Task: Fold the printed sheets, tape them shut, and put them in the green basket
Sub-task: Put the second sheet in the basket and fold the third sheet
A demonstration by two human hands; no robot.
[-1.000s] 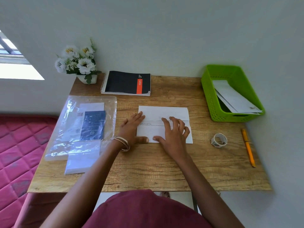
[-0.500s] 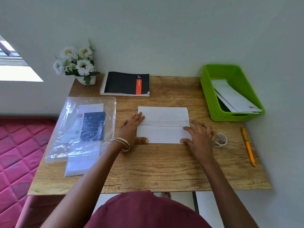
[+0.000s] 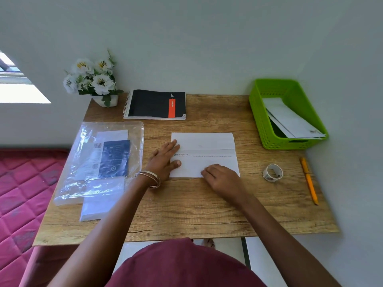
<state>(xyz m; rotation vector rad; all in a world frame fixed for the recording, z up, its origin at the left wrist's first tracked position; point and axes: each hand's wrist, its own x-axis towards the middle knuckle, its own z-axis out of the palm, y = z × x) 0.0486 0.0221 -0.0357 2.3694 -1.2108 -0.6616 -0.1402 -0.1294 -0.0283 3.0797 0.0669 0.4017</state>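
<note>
1. Folded sheet (image 3: 204, 155) flat on the table (image 3: 186, 204), near the middle.
2. Left hand (image 3: 163, 160) open, pressing its left edge.
3. Right hand (image 3: 222, 179) flat, open, on its near edge.
4. Green basket (image 3: 261, 121) far right, holding folded papers (image 3: 290, 119).

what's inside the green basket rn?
The green basket holds folded white sheets, at least two, leaning toward its right wall. A dark patch shows beneath them; what it is can't be told. The floor under the sheets is covered.

Wooden table (image 3: 186, 208) bears folded sheet (image 3: 207, 146), notebook (image 3: 153, 104), tape roll (image 3: 272, 172), pencil (image 3: 309, 180), green basket (image 3: 261, 119), flowerpot (image 3: 105, 100)
</note>
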